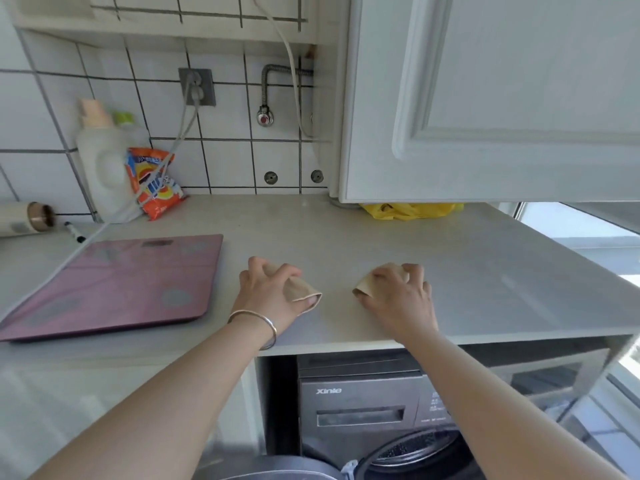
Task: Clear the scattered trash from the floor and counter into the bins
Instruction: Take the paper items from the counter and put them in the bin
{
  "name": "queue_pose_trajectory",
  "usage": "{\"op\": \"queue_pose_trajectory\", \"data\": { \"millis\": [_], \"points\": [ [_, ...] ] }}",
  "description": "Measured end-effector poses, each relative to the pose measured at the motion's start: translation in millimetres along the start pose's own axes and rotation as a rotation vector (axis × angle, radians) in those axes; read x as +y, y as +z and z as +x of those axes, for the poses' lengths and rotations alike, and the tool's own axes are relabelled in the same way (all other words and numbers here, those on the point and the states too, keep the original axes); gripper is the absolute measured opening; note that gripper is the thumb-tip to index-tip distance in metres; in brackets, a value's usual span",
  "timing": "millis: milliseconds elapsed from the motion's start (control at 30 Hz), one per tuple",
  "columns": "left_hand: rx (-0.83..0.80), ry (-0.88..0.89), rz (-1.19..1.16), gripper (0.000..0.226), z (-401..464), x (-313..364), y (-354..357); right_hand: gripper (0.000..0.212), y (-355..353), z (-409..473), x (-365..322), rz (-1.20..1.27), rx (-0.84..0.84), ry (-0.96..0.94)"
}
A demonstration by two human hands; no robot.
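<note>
My left hand [273,289] clamps one cardboard tube [301,292], my right hand [398,292] another cardboard tube [375,284]. Both tubes lie on the counter [346,237], near edge, right of the pink scale [114,282].

A home laundry or utility corner of a kitchen: white tiled wall [225,161] with a socket [197,86] and water valve [265,117], a pale surface [381,237] over a front-loading washing machine [374,410], a detergent bottle [102,164] beside an orange washing-powder bag [154,183], a pink bathroom scale [114,282], and a white wall cabinet [502,98].
</note>
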State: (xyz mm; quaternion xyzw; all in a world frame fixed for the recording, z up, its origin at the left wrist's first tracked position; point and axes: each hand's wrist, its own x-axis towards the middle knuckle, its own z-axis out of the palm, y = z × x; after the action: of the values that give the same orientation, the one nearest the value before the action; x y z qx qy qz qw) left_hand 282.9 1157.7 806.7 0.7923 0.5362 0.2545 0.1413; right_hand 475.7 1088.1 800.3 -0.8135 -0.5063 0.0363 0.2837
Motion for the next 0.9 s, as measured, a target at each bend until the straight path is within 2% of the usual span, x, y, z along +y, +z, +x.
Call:
{"op": "queue_pose_trajectory", "data": {
  "millis": [67, 200, 367, 567, 600, 667, 700, 800, 900],
  "points": [
    [0.037, 0.009, -0.073, 0.046, -21.7, 2.2, -19.3, 0.047, -11.0, -27.3, -11.1, 0.043, 0.020, 0.016],
    [0.093, -0.011, -0.227, 0.042, -97.4, -5.4, -56.7, 0.041, -28.4, -101.0, -32.5, 0.244, -0.057, 0.068],
    [0.150, 0.001, -0.309, 0.044, -222.5, -35.4, -83.7, 0.033, -24.6, -245.5, -43.9, 0.358, -0.070, 0.162],
    [0.010, -0.050, -0.360, 0.042, -379.5, -79.8, -92.1, 0.046, 16.5, -432.0, -63.0, 0.381, -0.184, 0.321],
    [-0.020, -0.059, -0.363, 0.041, -402.1, -88.1, -94.8, 0.042, 17.6, -457.5, -67.9, 0.387, -0.204, 0.337],
    [-0.063, -0.087, -0.346, 0.040, -445.2, -107.8, -97.3, 0.017, 19.7, -501.4, -78.1, 0.393, -0.248, 0.337],
    [-0.075, -0.104, -0.345, 0.040, -466.3, -117.5, -97.6, 0.015, 21.6, -521.2, -81.8, 0.397, -0.256, 0.337],
    [-0.144, -0.178, -0.360, 0.038, -521.9, -142.5, -96.3, 0.037, 33.0, -572.7, -88.4, 0.419, -0.277, 0.389],
    [-0.209, -0.311, -0.405, 0.032, -570.4, -166.2, -85.6, 0.040, 50.9, -613.0, -87.5, 0.417, -0.352, 0.438]
  ]
}}
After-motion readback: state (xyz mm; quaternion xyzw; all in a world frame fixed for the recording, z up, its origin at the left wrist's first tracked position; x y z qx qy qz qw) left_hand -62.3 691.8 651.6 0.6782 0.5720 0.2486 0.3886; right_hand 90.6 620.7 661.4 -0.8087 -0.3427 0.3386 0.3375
